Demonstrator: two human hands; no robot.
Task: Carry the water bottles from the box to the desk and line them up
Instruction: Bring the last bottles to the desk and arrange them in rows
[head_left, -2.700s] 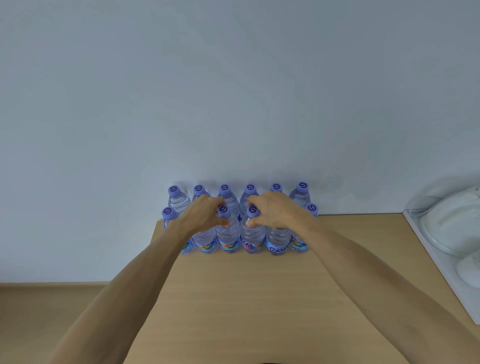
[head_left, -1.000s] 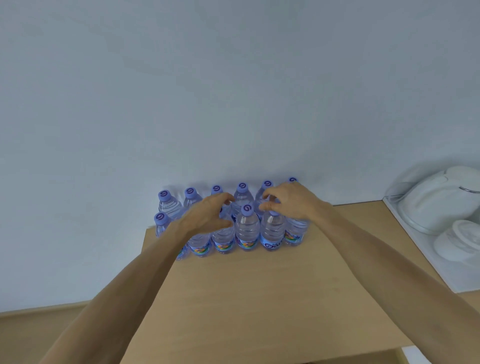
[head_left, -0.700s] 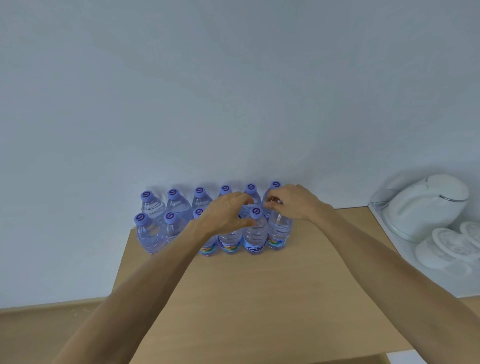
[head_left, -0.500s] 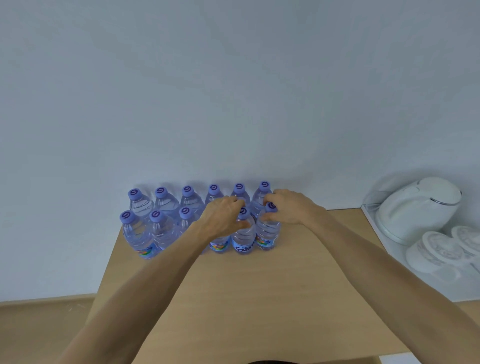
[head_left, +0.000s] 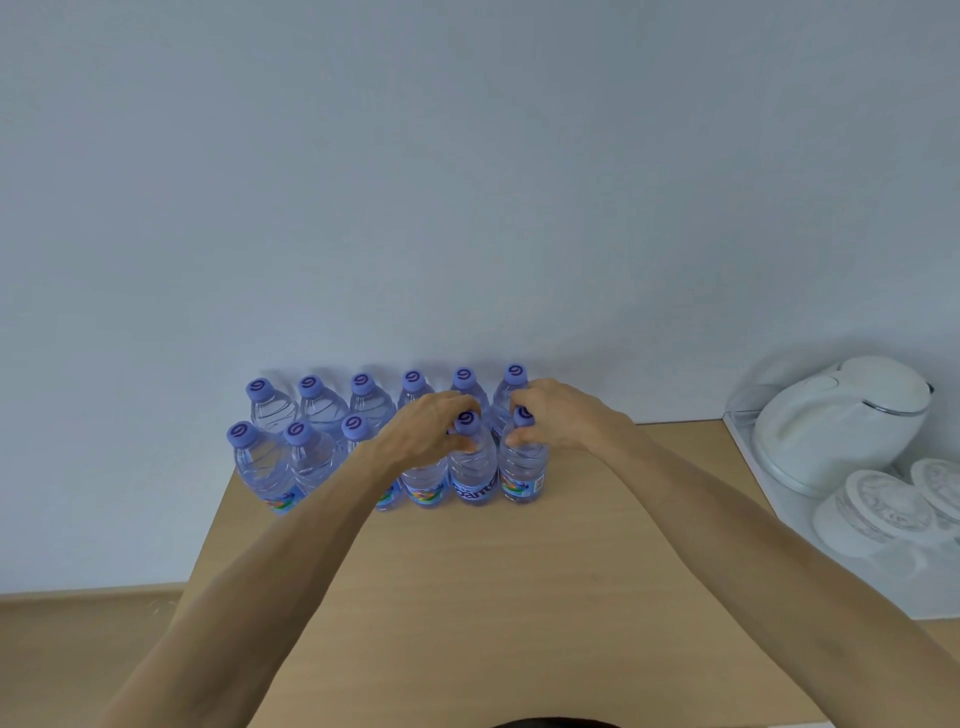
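Both hands have shifted rightward: the left hand (head_left: 423, 434) and the right hand (head_left: 558, 418) each pinch a front-row bottle neck (two rows on the bench (head_left: 519, 597) look nearly finished).

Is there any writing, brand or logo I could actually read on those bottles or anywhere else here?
Bottle caps: a dark swirl logo on each, no letters.
Front row bottle label: white brand lettering on blue, too blurred to read.
Rightmost front bottle label: a small barcode-like patch, unreadable.
White kettle: no text visible.

wall (head_left: 467, 182): plain pale blue-grey before me | floor (head_left: 78, 649): light wood | white kettle (head_left: 841, 415) at right
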